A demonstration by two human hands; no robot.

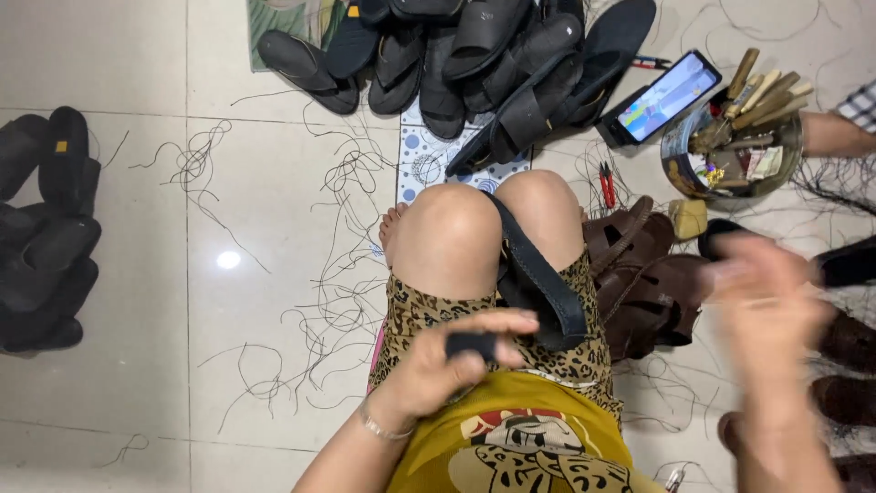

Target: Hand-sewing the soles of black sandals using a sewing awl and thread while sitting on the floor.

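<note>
While the left hand [447, 361] pinches the end of a black sandal [534, 278] held between the knees, the blurred right hand [762, 297] is raised off to the side, too smeared to tell whether it is spread or gripping anything. Beyond the left hand lies a pile of black sandals [474, 55], and brown sandals [639, 283] sit between the two hands. Loose threads [338, 274] beside the left hand could snag, and I judge the sandal might slip if the pinch loosens.
</note>
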